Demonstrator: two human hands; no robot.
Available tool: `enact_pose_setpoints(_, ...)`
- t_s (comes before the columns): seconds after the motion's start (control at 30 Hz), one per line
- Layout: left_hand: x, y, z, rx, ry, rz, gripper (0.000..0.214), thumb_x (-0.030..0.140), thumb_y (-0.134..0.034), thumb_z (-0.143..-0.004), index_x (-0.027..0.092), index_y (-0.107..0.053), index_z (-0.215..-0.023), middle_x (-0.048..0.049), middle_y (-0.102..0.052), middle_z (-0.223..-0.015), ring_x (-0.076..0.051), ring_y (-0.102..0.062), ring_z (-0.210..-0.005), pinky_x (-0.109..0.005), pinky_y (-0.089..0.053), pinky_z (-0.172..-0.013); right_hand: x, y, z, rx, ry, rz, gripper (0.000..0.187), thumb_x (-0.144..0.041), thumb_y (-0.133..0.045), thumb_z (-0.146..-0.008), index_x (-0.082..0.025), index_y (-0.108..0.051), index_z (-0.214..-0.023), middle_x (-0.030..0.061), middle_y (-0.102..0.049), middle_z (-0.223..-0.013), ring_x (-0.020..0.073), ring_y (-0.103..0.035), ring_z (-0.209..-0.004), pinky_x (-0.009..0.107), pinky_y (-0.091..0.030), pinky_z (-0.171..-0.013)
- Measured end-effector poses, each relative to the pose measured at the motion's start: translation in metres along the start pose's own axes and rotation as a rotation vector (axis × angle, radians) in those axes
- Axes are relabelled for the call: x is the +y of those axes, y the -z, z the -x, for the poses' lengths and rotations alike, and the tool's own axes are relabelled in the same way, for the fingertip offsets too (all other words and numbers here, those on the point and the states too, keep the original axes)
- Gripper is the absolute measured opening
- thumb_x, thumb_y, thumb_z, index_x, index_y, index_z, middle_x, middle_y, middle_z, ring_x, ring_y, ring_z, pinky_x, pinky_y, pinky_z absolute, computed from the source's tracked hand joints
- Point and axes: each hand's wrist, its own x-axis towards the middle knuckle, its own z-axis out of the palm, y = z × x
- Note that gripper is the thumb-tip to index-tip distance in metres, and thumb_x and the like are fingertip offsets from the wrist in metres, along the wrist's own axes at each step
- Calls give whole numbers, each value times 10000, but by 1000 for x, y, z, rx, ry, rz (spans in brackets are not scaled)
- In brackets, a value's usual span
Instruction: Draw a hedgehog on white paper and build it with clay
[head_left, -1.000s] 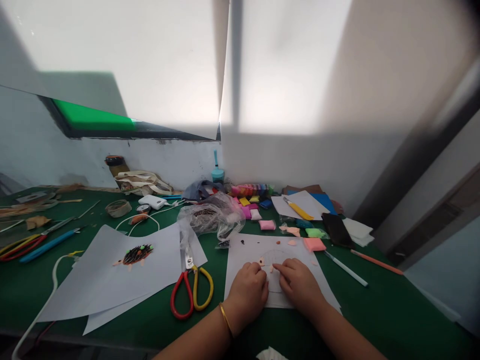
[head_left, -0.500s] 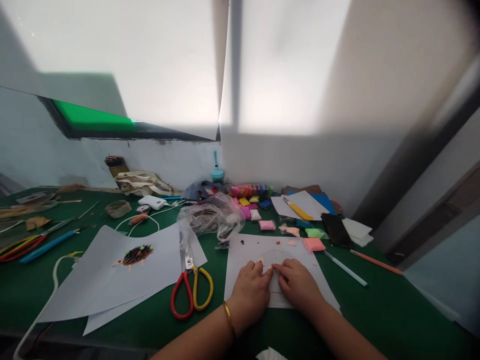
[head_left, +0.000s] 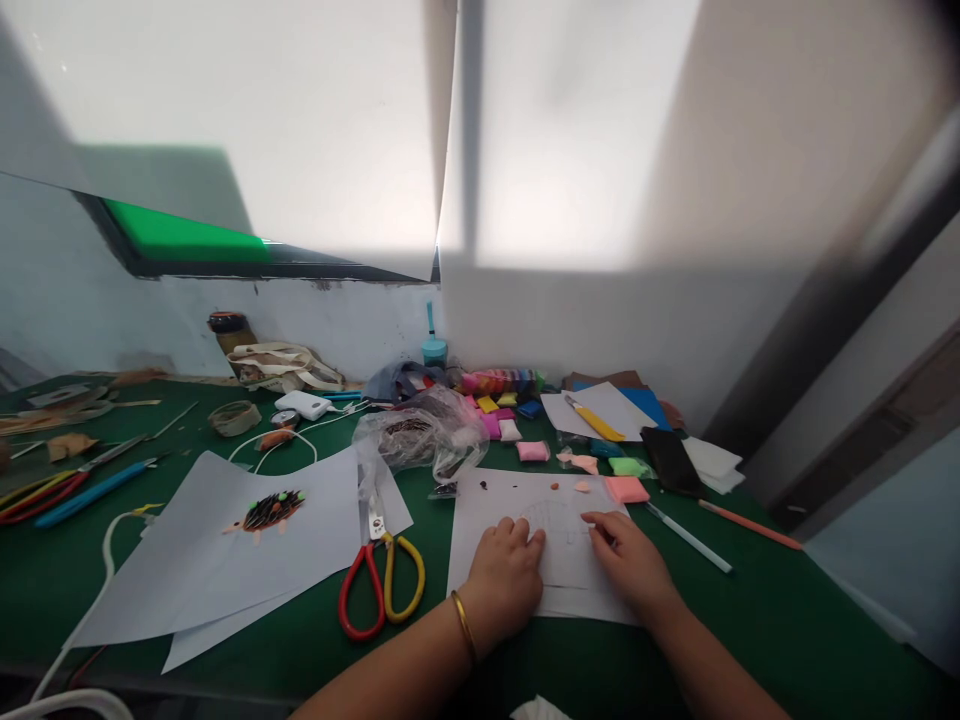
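My left hand (head_left: 504,572) lies on the white drawing paper (head_left: 559,600), fingers spread and resting along the left side of a faint pencil drawing (head_left: 553,515). To its right, my right hand (head_left: 631,562) is over the paper's right part. Its index finger reaches leftward, and the thumb below is slightly apart from it; nothing shows between them. Along the sheet's top edge lie a small black bit (head_left: 484,485), an orange-brown clay bit (head_left: 555,486) and a peach clay bit (head_left: 583,487). A pink clay block (head_left: 627,489) touches the sheet's top right corner.
Red-and-yellow-handled scissors (head_left: 379,580) lie left of the sheet, beside papers (head_left: 202,580) bearing a hedgehog picture (head_left: 274,511). A plastic bag (head_left: 424,435), several clay packets (head_left: 534,451), a yellow cutter (head_left: 596,418), a black phone-like object (head_left: 673,460) and a pen (head_left: 690,538) surround it.
My hands have moved apart: the right hand has shifted right, away from the left fingertips. The pencil drawing between them shows more. My left hand stays nearly in place.
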Motion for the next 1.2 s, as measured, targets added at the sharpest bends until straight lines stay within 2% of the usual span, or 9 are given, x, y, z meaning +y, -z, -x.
enact_pose_setpoints(0.1,1,-3,1,3,17,-30,495,199,-418,-882,148,-429,-1374,-140,-552,-1155,-267,-498,-929,-396,-413,-763,5,2,0,-19,-28,31,329,-371,-420,-876,-233,-659,-1054,54,-651,-939,214,-631,-841,336,-505,-735)
enact_pose_setpoints(0.23,1,-4,2,-14,-11,-57,421,223,-405,-907,156,-499,-1313,-149,-555,-1173,-277,-511,-946,-402,-426,-753,9,9,-16,-3,-43,135,345,-337,-411,-887,-210,-630,-1121,68,-640,-985,205,-626,-838,313,-487,-695)
enact_pose_setpoints(0.4,2,-2,1,-36,-11,-62,414,234,-426,-904,158,-515,-1301,-154,-549,-1204,-290,-520,-979,-423,-446,-779,7,15,-53,51,123,533,363,-259,-465,-889,-221,-603,-1222,101,-635,-1030,248,-586,-938,327,-427,-744)
enact_pose_setpoints(0.5,4,4,2,-43,18,-31,471,219,-440,-895,147,-456,-1360,-151,-566,-1175,-273,-535,-963,-406,-454,-789,4,11,-70,44,168,616,264,-262,-513,-878,-211,-682,-1074,116,-644,-969,272,-571,-948,349,-405,-775)
enact_pose_setpoints(0.67,-2,21,0,75,62,214,433,268,-547,-857,195,-522,-1283,-92,-597,-1102,-244,-545,-951,-380,-451,-826,-11,13,-68,45,225,503,207,-269,-489,-894,-202,-676,-953,95,-649,-1014,249,-573,-972,332,-418,-792)
enact_pose_setpoints(0.8,-11,31,-18,188,231,668,339,361,-575,-856,216,-585,-1163,-57,-629,-1030,-204,-582,-884,-332,-462,-779,-39,19,-41,-27,264,38,220,-336,-426,-927,-218,-611,-935,36,-649,-858,189,-593,-782,276,-443,-647)
enact_pose_setpoints(0.93,-10,28,-36,106,322,1182,328,401,-603,-817,160,-630,-1038,-42,-668,-849,-171,-607,-725,-277,-462,-641,-66,19,-17,-79,264,-108,128,-284,-488,-876,-222,-591,-830,-7,-610,-738,160,-568,-695,253,-422,-604)
enact_pose_setpoints(1.03,-7,25,-39,64,339,1284,258,392,-649,-764,147,-673,-842,-34,-667,-760,-161,-595,-679,-265,-448,-617,-74,16,-10,-91,305,-86,102,-187,-501,-819,-220,-590,-780,-13,-605,-735,151,-557,-695,254,-413,-623)
enact_pose_setpoints(1.2,-10,29,-34,-44,421,1379,262,377,-703,-693,125,-659,-747,-24,-635,-659,-145,-566,-606,-264,-429,-591,-74,13,-8,-117,304,-116,114,-154,-493,-794,-218,-574,-748,-19,-595,-723,144,-552,-689,252,-410,-629)
